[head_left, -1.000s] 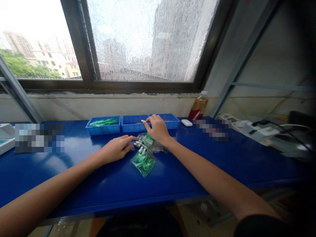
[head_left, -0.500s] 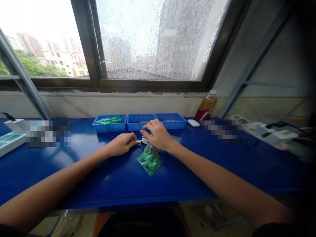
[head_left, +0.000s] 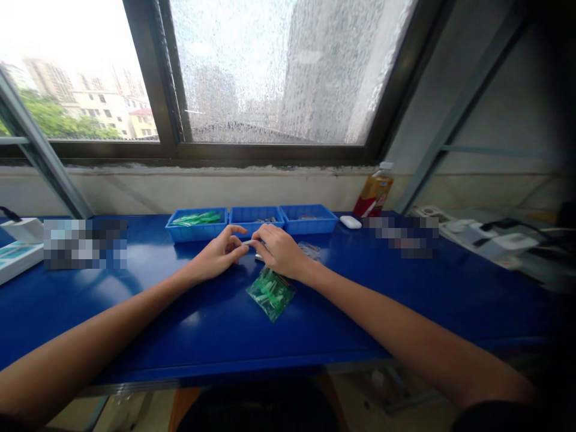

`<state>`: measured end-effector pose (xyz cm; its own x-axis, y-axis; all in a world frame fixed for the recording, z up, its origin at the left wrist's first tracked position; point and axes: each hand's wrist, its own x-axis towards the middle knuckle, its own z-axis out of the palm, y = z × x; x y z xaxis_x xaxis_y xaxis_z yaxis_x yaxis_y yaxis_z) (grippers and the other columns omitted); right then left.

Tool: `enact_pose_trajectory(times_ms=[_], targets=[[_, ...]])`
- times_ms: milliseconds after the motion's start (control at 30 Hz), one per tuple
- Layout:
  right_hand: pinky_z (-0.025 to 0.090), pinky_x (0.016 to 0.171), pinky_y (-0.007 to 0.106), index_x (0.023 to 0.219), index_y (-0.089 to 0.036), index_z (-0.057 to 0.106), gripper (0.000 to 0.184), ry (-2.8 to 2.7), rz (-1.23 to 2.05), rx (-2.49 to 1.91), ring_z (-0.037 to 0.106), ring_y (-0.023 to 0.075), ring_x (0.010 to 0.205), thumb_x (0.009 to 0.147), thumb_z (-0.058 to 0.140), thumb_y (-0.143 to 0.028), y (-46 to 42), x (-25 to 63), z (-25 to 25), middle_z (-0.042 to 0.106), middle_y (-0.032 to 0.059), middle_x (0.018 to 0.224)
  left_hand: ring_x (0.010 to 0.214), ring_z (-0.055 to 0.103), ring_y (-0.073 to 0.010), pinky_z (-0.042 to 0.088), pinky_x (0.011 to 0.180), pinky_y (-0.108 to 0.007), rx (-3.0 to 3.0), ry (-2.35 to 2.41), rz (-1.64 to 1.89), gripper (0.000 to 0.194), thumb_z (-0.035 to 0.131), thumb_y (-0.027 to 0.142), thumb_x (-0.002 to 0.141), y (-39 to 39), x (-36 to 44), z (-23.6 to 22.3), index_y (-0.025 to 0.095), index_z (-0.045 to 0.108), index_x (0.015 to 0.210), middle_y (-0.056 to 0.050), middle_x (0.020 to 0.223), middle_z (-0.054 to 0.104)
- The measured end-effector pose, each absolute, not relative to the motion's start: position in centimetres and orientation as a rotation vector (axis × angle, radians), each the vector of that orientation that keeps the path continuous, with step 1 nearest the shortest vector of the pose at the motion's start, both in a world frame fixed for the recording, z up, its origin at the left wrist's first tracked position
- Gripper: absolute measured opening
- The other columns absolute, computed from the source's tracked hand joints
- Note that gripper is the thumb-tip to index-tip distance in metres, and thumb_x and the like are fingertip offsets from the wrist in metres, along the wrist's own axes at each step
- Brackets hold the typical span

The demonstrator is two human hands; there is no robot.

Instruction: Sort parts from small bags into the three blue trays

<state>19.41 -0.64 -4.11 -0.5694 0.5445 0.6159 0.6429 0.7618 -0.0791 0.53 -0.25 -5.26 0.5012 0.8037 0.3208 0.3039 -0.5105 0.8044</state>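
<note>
Between the fingertips of my left hand (head_left: 221,254) and my right hand (head_left: 279,251) is a small, slim whitish piece (head_left: 246,243), too small to name. Both hands pinch it, the left from one end and the right from the other. Just under my right hand lie more small pale pieces (head_left: 258,257), mostly covered by the fingers. Closer to me on the table is a clear green plastic packet (head_left: 271,294) with light strips inside. Some clear plastic (head_left: 311,249) shows beyond my right wrist.
Three blue bins stand in a row at the back: the left bin (head_left: 198,235) holds green packets, the middle bin (head_left: 256,211) small metallic bits, the right bin (head_left: 310,227) little parts. A white case (head_left: 350,222) and a drink bottle (head_left: 374,193) stand right. A power strip (head_left: 20,255) lies left.
My left hand has lifted slightly with the whitish piece, away from the table. My right hand has come down and left to pinch it too. The view has shifted a little.
</note>
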Motion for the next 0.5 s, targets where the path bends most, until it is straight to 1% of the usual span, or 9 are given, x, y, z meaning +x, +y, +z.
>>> enact_pose_trajectory(times_ms=[67, 167, 267, 300, 367, 433, 500], targets=[[0.039, 0.074, 0.029, 0.081, -0.014, 0.054, 0.021, -2.306, -0.153, -0.866, 0.05, 0.0166, 0.078, 0.091, 0.04, -0.027, -0.6, 19.4, -4.1, 0.056, 0.0066, 0.08, 0.059, 0.053, -0.0097, 0.043, 0.057, -0.022, 2.086, 0.919, 0.959, 0.031, 0.052, 0.038, 0.083, -0.3, 0.6, -5.5, 0.017, 0.042, 0.105, 0.002, 0.072, 0.054], [0.039, 0.073, 0.029, 0.083, -0.015, 0.054, 0.02, -2.295, -0.113, -0.862, 0.05, 0.0162, 0.077, 0.09, 0.042, -0.029, -0.7, 19.5, -4.1, 0.057, 0.0062, 0.08, 0.062, 0.055, -0.0109, 0.045, 0.059, -0.023, 2.129, 0.978, 0.979, 0.022, 0.047, 0.037, 0.086, -0.3, 0.7, -5.6, 0.016, 0.048, 0.092, 0.0, 0.072, 0.056], [0.039, 0.074, 0.029, 0.092, -0.014, 0.054, 0.018, -2.301, -0.152, -0.861, 0.051, 0.0171, 0.081, 0.087, 0.049, -0.031, -1.1, 19.4, -3.9, 0.057, 0.0065, 0.085, 0.062, 0.055, -0.0112, 0.044, 0.059, -0.023, 2.168, 1.006, 0.976, 0.024, 0.042, 0.037, 0.088, -0.4, 0.7, -5.3, 0.015, 0.051, 0.084, 0.0, 0.069, 0.057], [0.039, 0.075, 0.029, 0.092, -0.015, 0.054, 0.018, -2.31, -0.179, -0.855, 0.051, 0.0173, 0.081, 0.086, 0.049, -0.031, -1.1, 19.4, -3.9, 0.058, 0.0064, 0.085, 0.062, 0.055, -0.0113, 0.044, 0.059, -0.023, 2.182, 1.005, 0.953, 0.026, 0.041, 0.038, 0.088, -0.4, 0.7, -5.2, 0.015, 0.052, 0.082, 0.0, 0.069, 0.057], [0.038, 0.074, 0.03, 0.087, -0.015, 0.056, 0.016, -2.32, -0.242, -0.848, 0.05, 0.0174, 0.081, 0.087, 0.047, -0.029, -1.0, 19.4, -3.7, 0.058, 0.0062, 0.084, 0.061, 0.054, -0.0118, 0.043, 0.06, -0.024, 2.189, 1.013, 0.878, 0.033, 0.036, 0.038, 0.09, -0.4, 0.9, -5.0, 0.014, 0.053, 0.078, -0.001, 0.068, 0.058], [0.038, 0.075, 0.03, 0.081, -0.016, 0.057, 0.02, -2.283, -0.294, -0.873, 0.05, 0.0176, 0.08, 0.088, 0.045, -0.03, -0.4, 19.7, -3.5, 0.058, 0.0063, 0.081, 0.062, 0.055, -0.0123, 0.044, 0.061, -0.025, 2.192, 1.024, 0.804, 0.036, 0.032, 0.039, 0.091, -0.5, 1.2, -4.8, 0.013, 0.057, 0.083, -0.002, 0.072, 0.06], [0.037, 0.076, 0.03, 0.078, -0.016, 0.058, 0.024, -2.174, -0.331, -0.969, 0.05, 0.0184, 0.081, 0.088, 0.045, -0.034, 0.7, 20.3, -3.4, 0.058, 0.0069, 0.081, 0.064, 0.055, -0.0128, 0.044, 0.062, -0.025, 2.285, 1.024, 0.731, 0.033, 0.036, 0.038, 0.09, -0.6, 1.8, -4.8, 0.015, 0.058, 0.095, -0.003, 0.078, 0.061]])
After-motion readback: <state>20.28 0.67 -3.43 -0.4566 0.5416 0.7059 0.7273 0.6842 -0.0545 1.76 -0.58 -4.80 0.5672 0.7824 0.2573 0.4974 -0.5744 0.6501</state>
